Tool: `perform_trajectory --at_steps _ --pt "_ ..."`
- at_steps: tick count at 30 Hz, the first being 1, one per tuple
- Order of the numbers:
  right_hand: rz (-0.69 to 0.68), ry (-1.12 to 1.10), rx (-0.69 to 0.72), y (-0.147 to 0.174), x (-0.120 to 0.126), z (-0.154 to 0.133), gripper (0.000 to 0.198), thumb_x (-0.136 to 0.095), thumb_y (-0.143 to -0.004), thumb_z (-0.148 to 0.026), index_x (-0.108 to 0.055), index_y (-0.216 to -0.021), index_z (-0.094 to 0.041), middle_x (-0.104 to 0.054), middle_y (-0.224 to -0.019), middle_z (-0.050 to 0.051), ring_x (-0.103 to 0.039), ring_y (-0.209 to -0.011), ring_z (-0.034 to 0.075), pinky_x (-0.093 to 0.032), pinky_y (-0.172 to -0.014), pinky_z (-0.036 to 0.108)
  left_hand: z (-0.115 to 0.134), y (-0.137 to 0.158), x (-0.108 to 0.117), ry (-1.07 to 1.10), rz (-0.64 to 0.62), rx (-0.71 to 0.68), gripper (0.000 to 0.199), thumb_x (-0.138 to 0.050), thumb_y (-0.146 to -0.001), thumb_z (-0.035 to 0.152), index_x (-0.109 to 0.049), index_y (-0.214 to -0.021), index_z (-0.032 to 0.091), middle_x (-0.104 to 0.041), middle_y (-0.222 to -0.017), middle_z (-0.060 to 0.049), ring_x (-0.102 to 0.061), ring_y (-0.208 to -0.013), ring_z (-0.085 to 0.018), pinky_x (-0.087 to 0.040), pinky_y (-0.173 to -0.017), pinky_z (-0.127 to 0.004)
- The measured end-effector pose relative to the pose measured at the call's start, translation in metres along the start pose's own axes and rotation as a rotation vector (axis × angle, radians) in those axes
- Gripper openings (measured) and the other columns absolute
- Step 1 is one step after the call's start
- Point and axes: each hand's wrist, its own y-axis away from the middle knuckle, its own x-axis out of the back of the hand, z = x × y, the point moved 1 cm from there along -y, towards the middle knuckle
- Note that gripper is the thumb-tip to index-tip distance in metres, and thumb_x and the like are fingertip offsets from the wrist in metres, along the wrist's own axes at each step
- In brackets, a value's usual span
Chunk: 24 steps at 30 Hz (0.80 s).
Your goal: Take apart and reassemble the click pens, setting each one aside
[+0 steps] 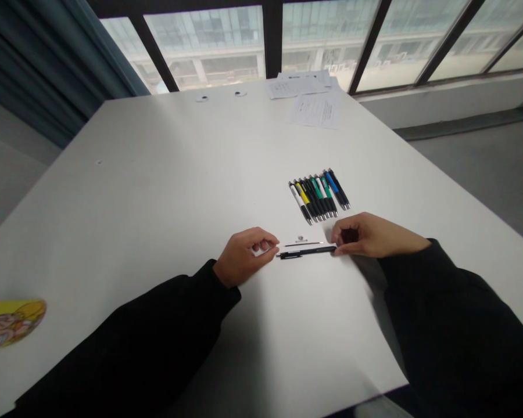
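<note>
A black click pen (311, 252) lies sideways on the white table, its clip toward the left. Just beyond it, roughly parallel, is a thin ink refill (303, 244). Past the refill sit small pen parts (300, 238), too tiny to make out fully. My left hand (249, 252) is by the left ends of pen and refill, thumb and forefinger slightly apart with nothing seen between them. At the pen's right end, the fingertips of my right hand (366, 235) are closed on it.
A row of several pens (317, 197) in white, yellow, green, black and blue lies beyond my hands. Papers (305, 96) rest at the far edge by the window. A colourful oval item (13, 322) is at the left. The table edge (453, 180) slants along the right.
</note>
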Motion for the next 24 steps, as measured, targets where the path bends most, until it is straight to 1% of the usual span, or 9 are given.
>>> perform_trajectory --at_steps 5,9,11,14,16,19,20,22,24 --pt "-0.020 -0.018 -0.006 0.0001 0.0007 0.0020 0.029 -0.076 -0.073 -0.045 -0.070 -0.085 -0.020 -0.069 -0.078 0.002 -0.060 -0.073 0.020 -0.044 -0.069 0.032 0.0007 0.0001 0.0011 -0.006 0.007 -0.001 0.006 -0.069 -0.082 0.017 -0.072 -0.087 0.018 -0.068 -0.074 0.000 -0.055 -0.062 -0.010 -0.046 -0.063 -0.024" --pt "-0.009 0.019 0.032 0.0011 0.0023 0.0033 0.021 -0.071 -0.077 -0.039 -0.069 -0.083 -0.019 -0.070 -0.080 0.002 -0.060 -0.073 0.019 -0.045 -0.070 0.032 0.0003 0.0002 0.0012 0.015 0.019 0.002 0.006 -0.067 -0.082 0.017 -0.072 -0.086 0.018 -0.068 -0.074 -0.001 -0.055 -0.062 -0.010 -0.046 -0.062 -0.023" --pt "-0.008 0.022 0.044 0.0019 0.0028 0.0031 0.018 -0.069 -0.079 -0.037 -0.070 -0.084 -0.020 -0.070 -0.082 0.002 -0.060 -0.073 0.019 -0.045 -0.071 0.032 -0.0002 0.0004 0.0009 0.031 0.025 0.016 0.006 -0.066 -0.082 0.018 -0.071 -0.085 0.018 -0.067 -0.073 -0.001 -0.055 -0.063 -0.010 -0.046 -0.062 -0.023" --pt "-0.017 0.008 0.047 0.0030 0.0027 0.0025 0.018 -0.070 -0.079 -0.036 -0.070 -0.086 -0.020 -0.070 -0.083 0.002 -0.061 -0.073 0.019 -0.045 -0.071 0.033 -0.0002 0.0007 0.0004 0.079 0.043 0.068 0.004 -0.065 -0.082 0.019 -0.067 -0.084 0.017 -0.061 -0.068 0.001 -0.052 -0.060 -0.010 -0.044 -0.060 -0.023" --pt "-0.026 -0.038 0.041 0.0038 0.0027 0.0030 0.020 -0.072 -0.078 -0.037 -0.070 -0.088 -0.020 -0.069 -0.081 0.002 -0.061 -0.072 0.018 -0.046 -0.070 0.032 0.0002 0.0010 0.0005 0.100 0.058 0.125 0.006 -0.065 -0.082 0.022 -0.060 -0.080 0.018 -0.057 -0.065 0.003 -0.049 -0.058 -0.010 -0.042 -0.058 -0.022" --pt "-0.038 -0.129 0.019 0.0051 0.0039 0.0056 0.023 -0.073 -0.078 -0.038 -0.067 -0.090 -0.019 -0.068 -0.079 0.002 -0.062 -0.071 0.018 -0.047 -0.069 0.032 0.0011 0.0015 0.0021 0.083 0.087 0.182 0.027 -0.061 -0.082 0.024 -0.040 -0.067 0.021 -0.049 -0.062 0.005 -0.041 -0.056 -0.009 -0.037 -0.057 -0.023" --pt "-0.035 -0.137 0.017 0.0057 0.0047 0.0065 0.022 -0.072 -0.078 -0.037 -0.067 -0.090 -0.019 -0.068 -0.078 0.002 -0.062 -0.071 0.018 -0.048 -0.069 0.032 0.0012 0.0017 0.0029 0.067 0.099 0.188 0.034 -0.059 -0.083 0.024 -0.032 -0.063 0.021 -0.043 -0.059 0.006 -0.036 -0.055 -0.008 -0.034 -0.056 -0.023" --pt "-0.021 -0.097 0.020 0.0067 0.0067 0.0080 0.019 -0.072 -0.079 -0.036 -0.066 -0.088 -0.019 -0.068 -0.080 0.002 -0.062 -0.072 0.017 -0.047 -0.069 0.032 0.0009 0.0021 0.0047 0.041 0.121 0.198 0.041 -0.054 -0.082 0.024 -0.020 -0.060 0.022 -0.027 -0.054 0.008 -0.025 -0.052 -0.008 -0.026 -0.052 -0.025" --pt "-0.003 -0.032 0.028 0.0075 0.0082 0.0087 0.017 -0.071 -0.080 -0.036 -0.067 -0.084 -0.020 -0.069 -0.081 0.002 -0.060 -0.072 0.017 -0.046 -0.069 0.032 0.0000 0.0026 0.0063 0.035 0.140 0.217 0.042 -0.052 -0.079 0.022 -0.015 -0.058 0.023 -0.015 -0.054 0.008 -0.016 -0.051 -0.008 -0.019 -0.050 -0.026"
